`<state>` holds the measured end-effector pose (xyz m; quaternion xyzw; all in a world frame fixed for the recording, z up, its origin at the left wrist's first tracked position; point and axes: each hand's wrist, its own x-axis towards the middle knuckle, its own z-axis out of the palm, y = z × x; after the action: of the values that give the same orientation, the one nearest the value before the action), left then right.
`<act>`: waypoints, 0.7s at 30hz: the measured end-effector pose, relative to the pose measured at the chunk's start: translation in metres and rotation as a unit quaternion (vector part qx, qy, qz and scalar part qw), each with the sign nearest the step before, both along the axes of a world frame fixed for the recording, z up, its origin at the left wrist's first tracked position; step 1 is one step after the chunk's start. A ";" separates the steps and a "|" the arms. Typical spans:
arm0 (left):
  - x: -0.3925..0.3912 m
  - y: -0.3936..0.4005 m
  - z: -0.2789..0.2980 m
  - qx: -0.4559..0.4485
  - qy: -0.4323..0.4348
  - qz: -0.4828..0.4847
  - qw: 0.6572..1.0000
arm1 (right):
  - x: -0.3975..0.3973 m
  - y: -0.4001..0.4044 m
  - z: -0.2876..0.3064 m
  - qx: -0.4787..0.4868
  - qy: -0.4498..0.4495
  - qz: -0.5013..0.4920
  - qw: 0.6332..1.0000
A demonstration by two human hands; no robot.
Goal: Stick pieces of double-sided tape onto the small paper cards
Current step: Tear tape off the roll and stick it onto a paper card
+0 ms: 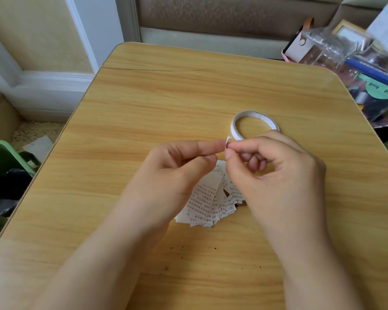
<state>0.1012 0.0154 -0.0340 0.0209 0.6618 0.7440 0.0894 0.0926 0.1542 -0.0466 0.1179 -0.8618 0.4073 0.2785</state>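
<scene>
Left hand (pixel 177 166) and right hand (pixel 276 166) both pinching a small white scrap of double-sided tape (pixel 228 139) between fingertips, thin white tape roll (pixel 235 128) just beyond the right hand, fanned pile of small printed paper cards (pixel 205 204) beneath both hands on the light wooden table (pixel 166 97).

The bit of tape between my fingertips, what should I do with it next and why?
Probably lower the tape piece onto the top card of the card pile and press it flat. Both hands, left hand and right hand, pinch it just above the pile, already free of the tape roll.
</scene>
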 end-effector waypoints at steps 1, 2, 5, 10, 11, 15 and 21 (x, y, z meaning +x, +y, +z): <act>0.000 0.000 0.001 0.008 -0.001 -0.007 1.000 | 0.000 0.000 0.000 0.000 0.000 0.002 1.000; 0.000 -0.001 0.001 0.016 -0.004 -0.010 1.000 | 0.000 0.001 0.001 0.001 0.000 0.004 1.000; -0.001 -0.003 0.000 0.027 -0.013 -0.013 0.999 | 0.000 0.001 0.001 0.001 0.002 0.008 1.000; -0.003 -0.005 -0.004 0.027 -0.019 -0.008 0.999 | 0.000 0.002 0.001 -0.004 0.001 0.011 1.000; -0.003 -0.005 -0.004 0.031 -0.020 -0.010 0.999 | 0.000 0.002 0.001 -0.005 0.000 0.011 1.000; -0.003 -0.005 -0.005 0.046 -0.028 -0.008 0.999 | 0.000 0.002 0.001 -0.021 -0.011 0.020 1.000; -0.002 -0.004 -0.003 0.062 -0.022 -0.016 0.998 | 0.000 0.002 0.000 0.005 0.010 0.013 1.000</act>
<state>0.0993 0.0114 -0.0368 0.0202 0.6119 0.7824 0.1146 0.0927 0.1564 -0.0462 0.1350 -0.8594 0.4050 0.2813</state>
